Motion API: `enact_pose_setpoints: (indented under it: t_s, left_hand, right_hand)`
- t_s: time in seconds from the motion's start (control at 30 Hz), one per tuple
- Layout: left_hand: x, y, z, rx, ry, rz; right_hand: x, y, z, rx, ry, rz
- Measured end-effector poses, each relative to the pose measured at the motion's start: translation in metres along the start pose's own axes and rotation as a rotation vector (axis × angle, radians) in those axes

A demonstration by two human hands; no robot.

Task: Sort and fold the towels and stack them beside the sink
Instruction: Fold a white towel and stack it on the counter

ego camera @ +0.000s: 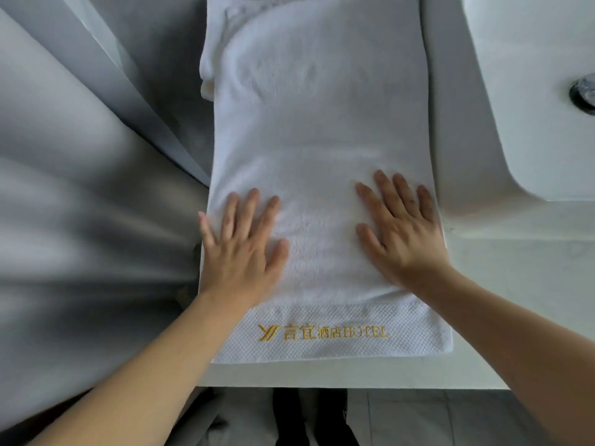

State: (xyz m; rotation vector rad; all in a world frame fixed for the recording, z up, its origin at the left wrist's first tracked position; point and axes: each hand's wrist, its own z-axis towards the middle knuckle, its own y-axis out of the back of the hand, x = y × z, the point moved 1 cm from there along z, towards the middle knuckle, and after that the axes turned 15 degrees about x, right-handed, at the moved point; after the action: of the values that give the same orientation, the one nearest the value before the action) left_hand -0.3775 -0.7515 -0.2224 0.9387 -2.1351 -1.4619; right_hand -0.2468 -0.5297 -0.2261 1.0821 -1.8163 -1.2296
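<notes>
A: Starting nearest us, what is lying at the near edge of the surface (483,365)?

B: The towel's (315,123) near hem is lying there, a waffle-woven band carrying gold hotel lettering (323,332), just short of the surface's front edge.

A: And the hands?

B: Both are lying flat on the towel just beyond that band. The left hand (240,252) is pressing near the towel's left edge, the right hand (402,233) near its right edge. On each, the fingers (383,188) are stretching out straight and slightly spread, gripping nothing, only pressing the cloth down.

A: Which way is the towel running from them?

B: Its long axis is running straight away from the person, near to far, so most of the cloth is lying beyond the fingertips. Both hands are sitting about equally close to the near end, one on each side of the midline.

A: So what is the next fold turning on?

B: I am guessing a fold along that long axis, near end carried toward far end, both hands working evenly.

A: And farther out?

B: The far left edge is looking bunched. The sink (531,91) is sitting at the right, just beside the towel, with its drain (582,94) showing at the picture's edge
</notes>
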Motion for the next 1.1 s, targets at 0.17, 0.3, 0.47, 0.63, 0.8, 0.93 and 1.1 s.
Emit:
enact_pose_setpoints:
  t_s: [0.17,0.3,0.47,0.63,0.8,0.93,1.1]
  left_hand:
    - [0.004,-0.004,0.002,0.013,0.047,0.002]
    - [0.006,-0.003,0.001,0.027,0.056,-0.007]
    - [-0.021,0.013,-0.015,-0.059,-0.001,-0.075]
    - [-0.027,-0.013,-0.040,0.026,-0.011,-0.060]
    - [-0.022,-0.017,-0.037,0.055,-0.004,-0.047]
    - [-0.016,-0.017,-0.043,0.080,0.030,-0.048]
    - [-0.016,-0.003,-0.025,0.062,0.041,-0.083]
  right_hand:
    - [0.000,0.000,0.000,-0.005,-0.016,0.016]
    - [0.001,0.002,0.000,-0.010,-0.018,0.024]
    - [0.004,0.006,-0.004,0.010,-0.027,0.067]
    - [0.030,0.007,-0.052,-0.197,0.012,0.169]
    - [0.029,-0.029,-0.080,-0.029,-0.054,0.125]
    - [0.028,-0.030,-0.080,0.000,-0.075,0.092]
    - [0.029,-0.011,-0.054,0.017,-0.072,0.134]
